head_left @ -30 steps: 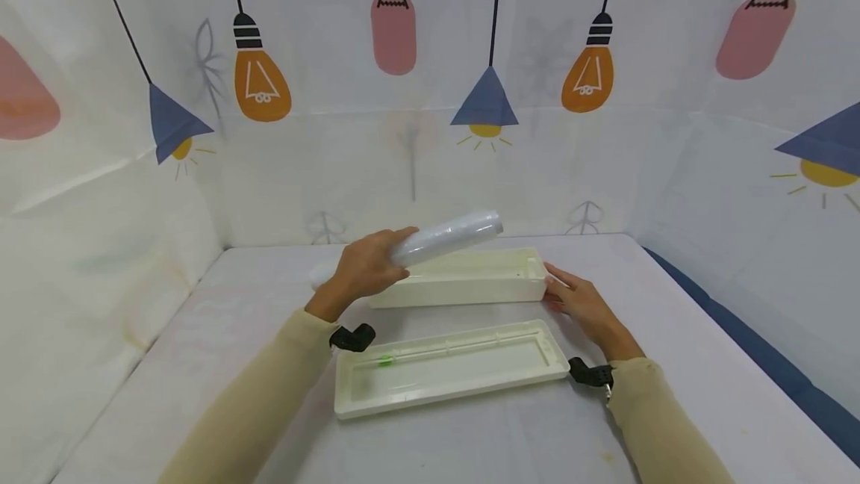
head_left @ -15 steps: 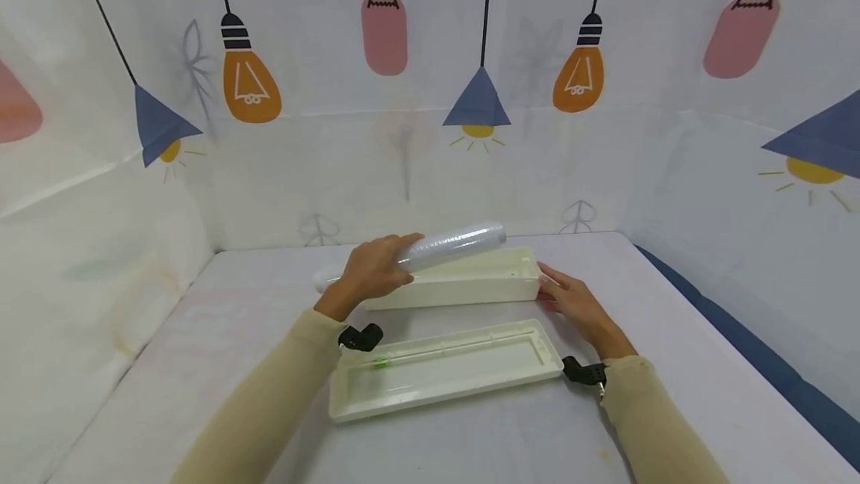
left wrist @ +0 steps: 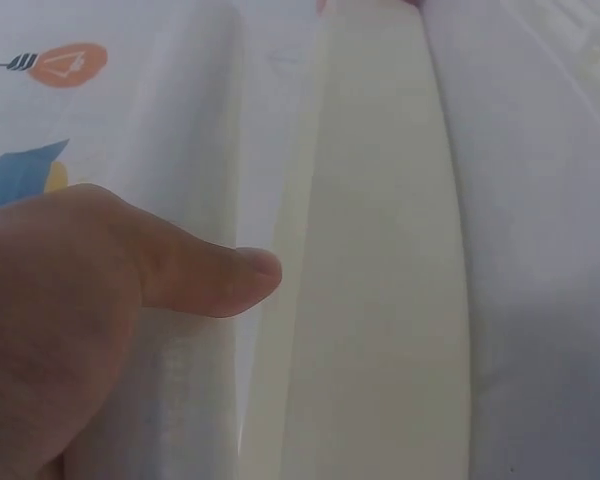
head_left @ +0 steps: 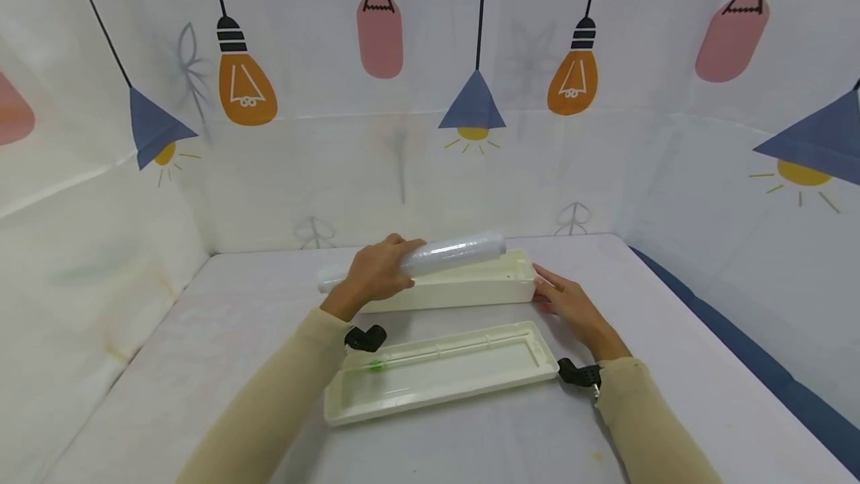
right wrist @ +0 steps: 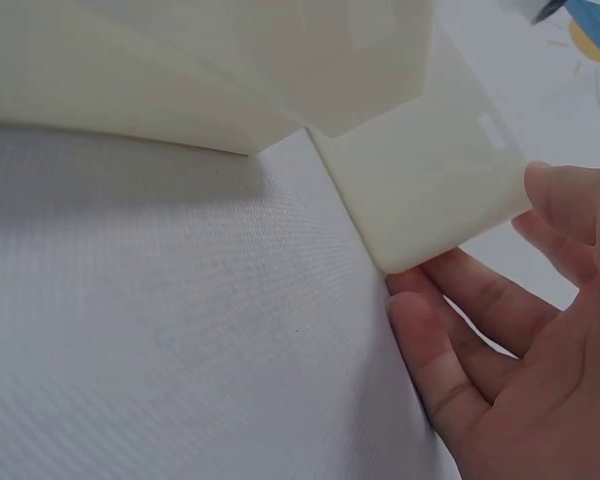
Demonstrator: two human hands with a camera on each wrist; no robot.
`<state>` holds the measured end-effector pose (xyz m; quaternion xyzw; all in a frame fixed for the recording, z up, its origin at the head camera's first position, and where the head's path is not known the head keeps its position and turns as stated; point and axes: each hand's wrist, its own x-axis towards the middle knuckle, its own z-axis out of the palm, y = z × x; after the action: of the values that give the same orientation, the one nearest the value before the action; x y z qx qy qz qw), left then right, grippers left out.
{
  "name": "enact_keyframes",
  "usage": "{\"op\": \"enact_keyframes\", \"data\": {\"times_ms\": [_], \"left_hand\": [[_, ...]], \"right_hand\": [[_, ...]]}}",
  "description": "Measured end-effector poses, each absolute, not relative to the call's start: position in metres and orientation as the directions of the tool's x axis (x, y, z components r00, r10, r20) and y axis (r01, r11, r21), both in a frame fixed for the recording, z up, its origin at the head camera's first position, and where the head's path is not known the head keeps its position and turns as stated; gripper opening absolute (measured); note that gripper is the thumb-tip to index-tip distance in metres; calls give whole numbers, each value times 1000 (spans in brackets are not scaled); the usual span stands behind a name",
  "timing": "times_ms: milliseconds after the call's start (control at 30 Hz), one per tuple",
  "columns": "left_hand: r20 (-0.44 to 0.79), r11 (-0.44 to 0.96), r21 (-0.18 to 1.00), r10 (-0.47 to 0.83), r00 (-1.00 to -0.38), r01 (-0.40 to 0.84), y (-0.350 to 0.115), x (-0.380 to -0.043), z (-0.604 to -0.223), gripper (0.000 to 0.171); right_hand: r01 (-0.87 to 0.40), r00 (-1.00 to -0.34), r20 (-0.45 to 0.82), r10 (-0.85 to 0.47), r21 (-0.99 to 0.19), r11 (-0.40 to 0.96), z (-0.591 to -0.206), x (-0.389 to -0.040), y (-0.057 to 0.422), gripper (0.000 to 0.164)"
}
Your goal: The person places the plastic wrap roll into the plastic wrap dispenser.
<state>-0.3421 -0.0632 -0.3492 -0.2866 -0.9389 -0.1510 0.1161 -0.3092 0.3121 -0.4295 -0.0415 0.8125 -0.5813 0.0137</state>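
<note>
No writing or numbers can be read.

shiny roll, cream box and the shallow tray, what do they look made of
Shiny roll: likely plastic film, glossy, with bright streaks along it.
Cream box: probably rigid moulded plastic, smooth with a faint sheen and thin walls.
Shallow tray: seemingly similar smooth plastic, given its matching colour and rounded corners.

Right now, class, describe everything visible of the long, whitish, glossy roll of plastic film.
The long, whitish, cylindrical roll of plastic-looking film is glossy and smooth-sided. The person's bare left hand grips it, hiding part of it. In the head view it slants upward to the right, partly overlapping the open, cream, rectangular box of plastic-looking material; whether they touch is unclear.
</note>
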Motion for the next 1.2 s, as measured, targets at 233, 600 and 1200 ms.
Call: {"op": "enact_keyframes", "data": {"times_ms": [233, 600, 1200], "left_hand": [[347, 783, 218, 496, -796, 583, -59, -347, -354, 70], [326, 790, 156, 524, -786, 592, -51, -350, -356, 67], [277, 791, 161, 538, -796, 590, -28, -355, -353, 65]], "right_hand": [[-68, -995, 41, -87, -942, 330, -431, -310, 313, 59], [-56, -996, 31, -79, -940, 335, -432, -310, 311, 60], [-69, -996, 46, -78, -946, 316, -435, -311, 313, 59]]}}
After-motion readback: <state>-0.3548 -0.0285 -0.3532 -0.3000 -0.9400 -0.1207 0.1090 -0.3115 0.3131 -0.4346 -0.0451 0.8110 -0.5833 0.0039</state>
